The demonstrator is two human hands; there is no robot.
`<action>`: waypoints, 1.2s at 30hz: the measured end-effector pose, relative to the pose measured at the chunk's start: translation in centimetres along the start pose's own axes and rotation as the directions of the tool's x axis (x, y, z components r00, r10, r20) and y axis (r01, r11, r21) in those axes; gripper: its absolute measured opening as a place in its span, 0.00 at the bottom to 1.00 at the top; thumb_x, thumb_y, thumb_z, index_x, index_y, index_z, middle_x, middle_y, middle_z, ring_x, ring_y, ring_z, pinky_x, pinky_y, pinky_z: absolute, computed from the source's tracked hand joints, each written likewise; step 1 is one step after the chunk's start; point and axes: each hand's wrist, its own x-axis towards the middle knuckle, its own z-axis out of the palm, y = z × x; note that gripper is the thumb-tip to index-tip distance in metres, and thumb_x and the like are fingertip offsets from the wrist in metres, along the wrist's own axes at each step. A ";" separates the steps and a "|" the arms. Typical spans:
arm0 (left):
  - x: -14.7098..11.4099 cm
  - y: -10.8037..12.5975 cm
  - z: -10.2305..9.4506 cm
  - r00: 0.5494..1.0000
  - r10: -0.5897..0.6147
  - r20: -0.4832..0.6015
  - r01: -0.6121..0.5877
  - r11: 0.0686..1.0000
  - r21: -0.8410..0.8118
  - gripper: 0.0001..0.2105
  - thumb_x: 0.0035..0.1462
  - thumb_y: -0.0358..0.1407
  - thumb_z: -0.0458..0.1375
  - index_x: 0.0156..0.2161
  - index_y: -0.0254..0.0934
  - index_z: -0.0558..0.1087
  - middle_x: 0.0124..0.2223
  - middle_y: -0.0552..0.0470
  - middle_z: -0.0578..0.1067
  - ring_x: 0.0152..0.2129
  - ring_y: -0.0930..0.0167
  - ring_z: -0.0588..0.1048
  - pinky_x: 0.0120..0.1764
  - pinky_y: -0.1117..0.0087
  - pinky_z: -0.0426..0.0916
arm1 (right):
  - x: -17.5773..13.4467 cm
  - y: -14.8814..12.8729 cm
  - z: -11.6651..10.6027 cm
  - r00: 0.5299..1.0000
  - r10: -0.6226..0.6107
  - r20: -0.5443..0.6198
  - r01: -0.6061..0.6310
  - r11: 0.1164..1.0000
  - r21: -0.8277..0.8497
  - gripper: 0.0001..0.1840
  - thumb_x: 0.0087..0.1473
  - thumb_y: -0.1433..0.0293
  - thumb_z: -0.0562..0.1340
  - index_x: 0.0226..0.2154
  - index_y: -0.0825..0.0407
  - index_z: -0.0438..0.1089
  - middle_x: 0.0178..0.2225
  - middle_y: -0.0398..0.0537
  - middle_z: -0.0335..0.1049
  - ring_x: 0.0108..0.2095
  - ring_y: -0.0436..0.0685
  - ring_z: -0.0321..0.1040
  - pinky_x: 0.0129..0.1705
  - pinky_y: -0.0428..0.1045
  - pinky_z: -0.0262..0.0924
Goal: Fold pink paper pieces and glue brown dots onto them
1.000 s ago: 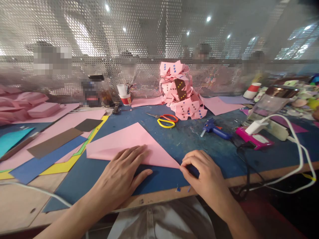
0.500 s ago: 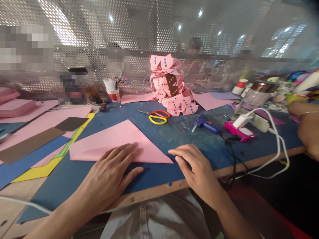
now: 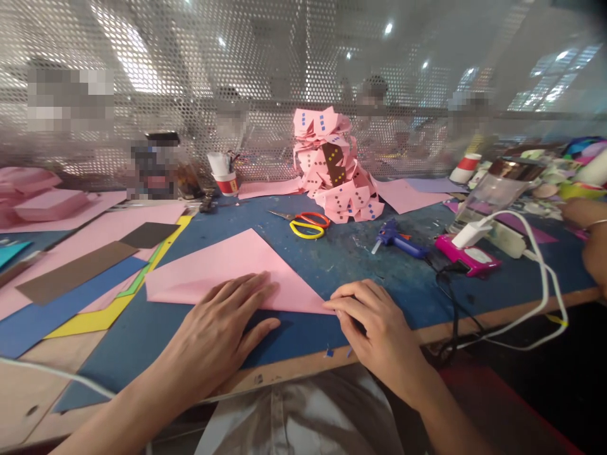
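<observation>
A folded sheet of pink paper (image 3: 213, 262) lies on the blue work surface in front of me, its long straight edge towards me. My left hand (image 3: 220, 325) rests flat on it near that edge, fingers stretched out and thumb apart. With fingertips and thumb drawn together, my right hand (image 3: 374, 319) grips the paper's pointed right corner, and the tip is partly covered. Beyond the paper lie scissors (image 3: 307, 226) with red and yellow handles. To their right is a blue glue gun (image 3: 401, 241).
At the back stands a pink paper model (image 3: 332, 164) with small coloured squares. A pink power adapter (image 3: 467, 256) with white and black cables sits right, beside a clear jar (image 3: 497, 186). Coloured sheets (image 3: 80, 272) lie left. Another person's arm (image 3: 595, 243) reaches in at right.
My right hand has closed its fingertips onto the paper's right corner, having been just off it before. The left hand stays flat on the paper. The whole view has shifted slightly.
</observation>
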 end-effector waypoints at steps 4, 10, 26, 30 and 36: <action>0.0 0.2 -0.2 1.000 -0.020 0.014 0.020 1.000 -0.007 0.28 0.64 0.51 0.50 0.65 0.42 0.59 0.66 0.46 0.62 0.61 0.58 0.62 0.60 0.51 0.60 | 0.0 0.0 0.0 1.000 -0.003 0.011 0.003 1.000 -0.001 0.15 0.60 0.79 0.56 0.43 0.47 0.72 0.43 0.46 0.70 0.44 0.58 0.64 0.48 0.57 0.59; 0.1 0.2 -0.3 1.000 -0.020 0.008 0.021 0.999 -0.034 0.26 0.64 0.50 0.50 0.62 0.40 0.62 0.65 0.47 0.64 0.61 0.60 0.62 0.60 0.52 0.61 | 0.0 -0.1 0.1 1.000 -0.010 0.004 0.010 1.000 0.018 0.15 0.60 0.79 0.56 0.43 0.46 0.71 0.42 0.45 0.70 0.44 0.58 0.63 0.47 0.57 0.58; 0.0 0.2 -0.3 1.000 -0.014 -0.004 0.013 0.999 -0.042 0.24 0.64 0.50 0.50 0.59 0.40 0.65 0.65 0.47 0.65 0.61 0.60 0.62 0.60 0.53 0.62 | -0.1 0.1 0.3 1.000 -0.024 -0.004 0.024 1.000 0.011 0.15 0.60 0.79 0.56 0.44 0.46 0.71 0.42 0.45 0.70 0.44 0.57 0.63 0.45 0.56 0.57; -0.1 0.2 -0.3 1.000 -0.022 0.001 0.022 0.999 -0.042 0.24 0.64 0.51 0.50 0.60 0.41 0.65 0.65 0.47 0.64 0.61 0.60 0.62 0.60 0.53 0.61 | -0.1 0.1 0.3 1.000 -0.013 0.001 0.013 1.000 0.007 0.15 0.60 0.79 0.56 0.44 0.46 0.71 0.43 0.45 0.70 0.44 0.57 0.63 0.46 0.56 0.57; -0.1 0.2 -0.3 1.000 -0.023 -0.004 0.023 0.998 -0.050 0.25 0.64 0.50 0.51 0.61 0.41 0.63 0.65 0.46 0.64 0.61 0.60 0.62 0.60 0.53 0.61 | -0.1 0.0 0.2 1.000 -0.009 -0.002 0.009 1.000 0.002 0.16 0.59 0.80 0.56 0.44 0.46 0.71 0.43 0.46 0.70 0.44 0.58 0.64 0.46 0.56 0.57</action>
